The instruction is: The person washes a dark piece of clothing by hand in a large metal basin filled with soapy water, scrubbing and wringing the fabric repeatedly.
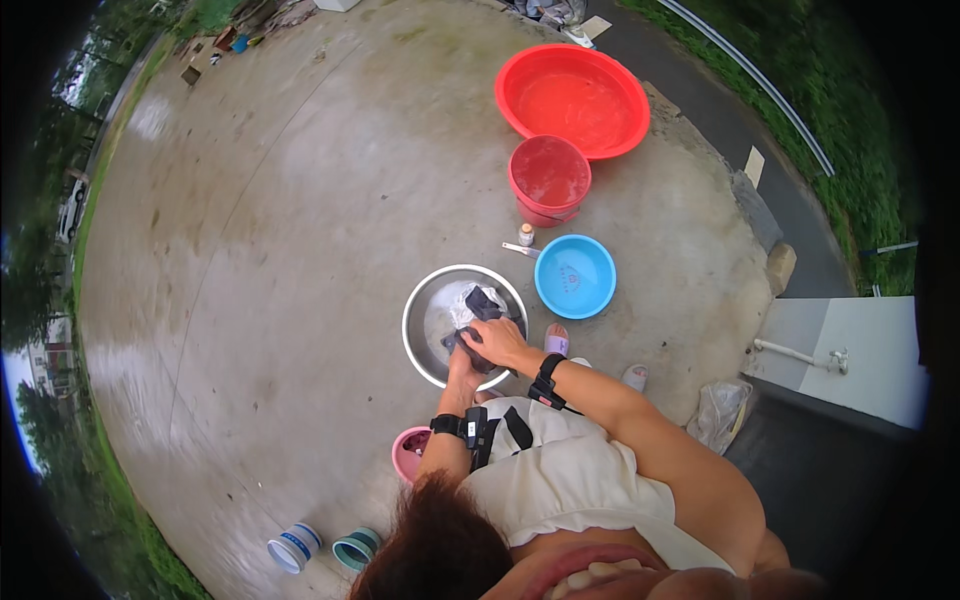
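A dark grey cloth (476, 349) is bunched between my two hands over a round stainless steel basin (417, 304). My left hand (465, 369) holds its lower part from beneath, near the basin's front rim. My right hand (496, 341) grips it from above, fingers curled over the fabric. Another dark part of fabric (482, 302) lies farther back in the basin. Whitish material (459, 297), suds or pale cloth, surrounds it; I cannot tell which. Parts of the dark cloth are hidden by my fingers.
Right of the basin sits a blue plastic basin (592, 289). Behind are a brush (520, 249), a small bottle (526, 235), a red bucket (550, 214) and a large red tub (637, 124). A pink basin (401, 459) stands near my left forearm. Two small buckets (297, 546) stand front left.
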A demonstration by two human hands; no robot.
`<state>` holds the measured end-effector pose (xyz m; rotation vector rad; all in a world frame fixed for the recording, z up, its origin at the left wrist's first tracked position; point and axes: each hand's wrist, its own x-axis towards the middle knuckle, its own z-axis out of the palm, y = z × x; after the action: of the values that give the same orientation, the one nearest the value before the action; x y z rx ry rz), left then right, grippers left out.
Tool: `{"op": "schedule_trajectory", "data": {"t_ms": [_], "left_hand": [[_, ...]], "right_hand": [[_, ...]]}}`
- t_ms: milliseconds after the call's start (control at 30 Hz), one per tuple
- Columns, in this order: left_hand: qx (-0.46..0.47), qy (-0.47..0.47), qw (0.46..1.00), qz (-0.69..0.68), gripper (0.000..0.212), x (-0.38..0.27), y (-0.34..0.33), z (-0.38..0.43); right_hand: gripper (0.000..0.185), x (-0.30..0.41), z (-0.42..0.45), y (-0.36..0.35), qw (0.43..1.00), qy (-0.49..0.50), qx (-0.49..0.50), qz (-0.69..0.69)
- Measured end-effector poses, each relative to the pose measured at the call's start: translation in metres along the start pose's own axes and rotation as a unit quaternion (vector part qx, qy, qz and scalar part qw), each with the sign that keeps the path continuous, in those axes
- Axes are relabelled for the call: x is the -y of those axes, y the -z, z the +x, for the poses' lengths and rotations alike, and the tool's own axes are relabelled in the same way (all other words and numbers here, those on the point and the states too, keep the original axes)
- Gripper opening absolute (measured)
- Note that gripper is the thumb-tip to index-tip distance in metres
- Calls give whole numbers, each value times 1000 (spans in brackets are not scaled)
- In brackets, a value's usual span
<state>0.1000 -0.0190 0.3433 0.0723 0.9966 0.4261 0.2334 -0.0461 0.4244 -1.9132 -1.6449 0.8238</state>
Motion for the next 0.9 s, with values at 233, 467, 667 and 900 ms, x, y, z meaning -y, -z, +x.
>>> {"op": "schedule_trajectory", "data": {"t_ms": [233, 467, 667, 900], "left_hand": [[-5, -1, 1000, -7, 40, 2, 10, -4], [-11, -4, 1000, -3, 41, 0, -3, -5], [44, -41, 995, -78, 33, 0, 60, 17], [-44, 6, 999, 12, 36, 2, -13, -8]], "right_hand": [[32, 18, -10, -4, 998, 62, -18, 25], [33, -7, 1, -12, 999, -7, -33, 23], [30, 44, -8, 3, 994, 93, -25, 50], [35, -4, -4, -2, 1000, 0, -21, -7]]}}
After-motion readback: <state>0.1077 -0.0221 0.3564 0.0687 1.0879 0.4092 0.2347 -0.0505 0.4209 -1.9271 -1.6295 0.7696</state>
